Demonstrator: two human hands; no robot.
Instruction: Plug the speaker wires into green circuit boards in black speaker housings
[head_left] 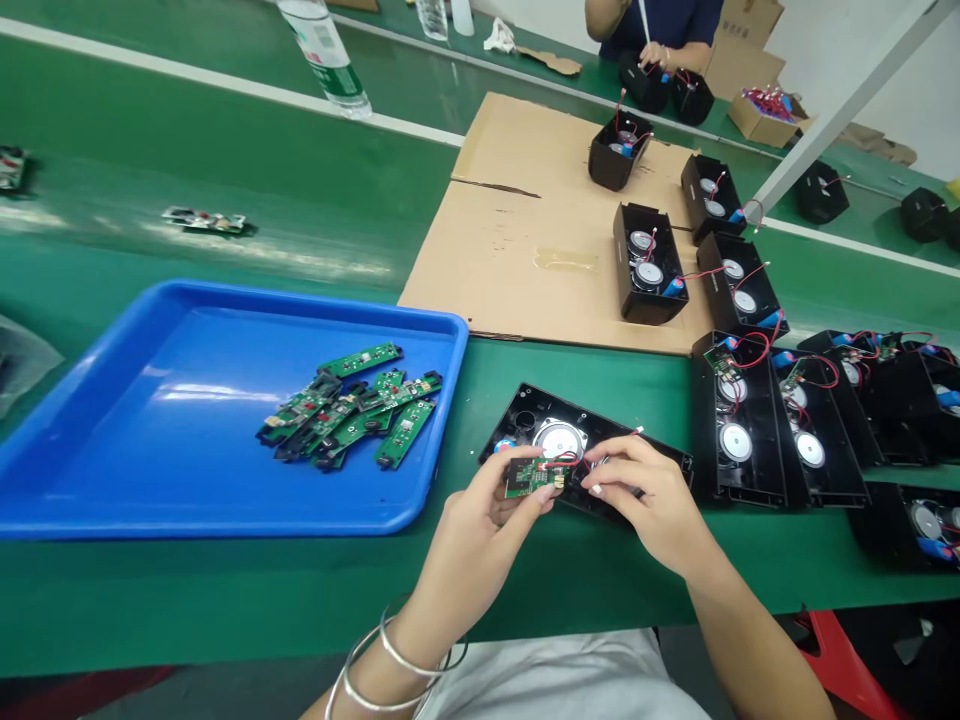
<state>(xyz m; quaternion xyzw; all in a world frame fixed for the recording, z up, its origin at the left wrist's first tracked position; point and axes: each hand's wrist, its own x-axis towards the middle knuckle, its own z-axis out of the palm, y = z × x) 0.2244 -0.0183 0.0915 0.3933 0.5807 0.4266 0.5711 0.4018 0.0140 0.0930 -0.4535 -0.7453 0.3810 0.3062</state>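
Note:
My left hand [480, 515] pinches a small green circuit board [531, 477] with a red wire on it. It holds the board over an open black speaker housing [525, 412] that lies on the green table near me. My right hand [645, 490] rests on the housing's right part, its fingertips at the red wire beside the board. A round silver speaker cone [559, 438] shows inside the housing, just behind the board.
A blue tray [150, 440] to the left holds several green circuit boards [352, 405]. Several black speaker housings [750, 430] stand at the right and on flat cardboard [517, 230]. A water bottle [326, 55] stands at the back. Another person's hands [656, 52] work across the table.

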